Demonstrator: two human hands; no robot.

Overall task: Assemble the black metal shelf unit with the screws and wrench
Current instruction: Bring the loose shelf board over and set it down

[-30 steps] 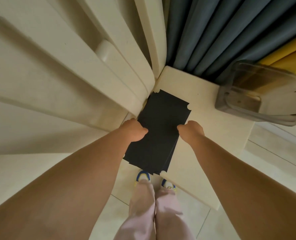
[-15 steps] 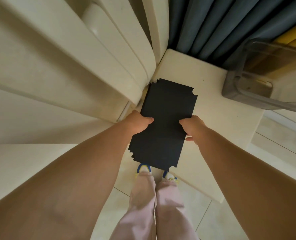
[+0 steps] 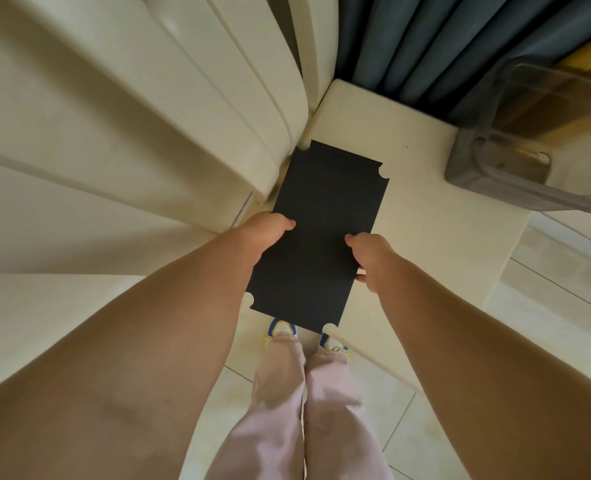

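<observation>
Black metal shelf panel (image 3: 325,233): flat rectangle with a rounded notch at each of the 4 corners, lying in the centre of the frame. Its upper part sits over a cream table top (image 3: 436,220); its lower end overhangs the table edge, above the floor tiles (image 3: 401,420). Whether it is 1 panel or a stack, cannot tell.

Left hand (image 3: 264,233) grasps the panel's left long edge, thumb curled onto the top face. Right hand (image 3: 370,259) grasps the right long edge, thumb on top, fingers wrapped below. Both grips sit about midway along the panel.

Upper left of frame: cream moulded furniture (image 3: 131,116), touching or just beside the panel's upper left corner. Upper right: grey translucent plastic container (image 3: 494,164) on the table, apart from the panel. Top centre: blue-grey curtain (image 3: 425,46). Bottom centre: pink trousers (image 3: 287,410) and blue-yellow shoes (image 3: 282,329).
</observation>
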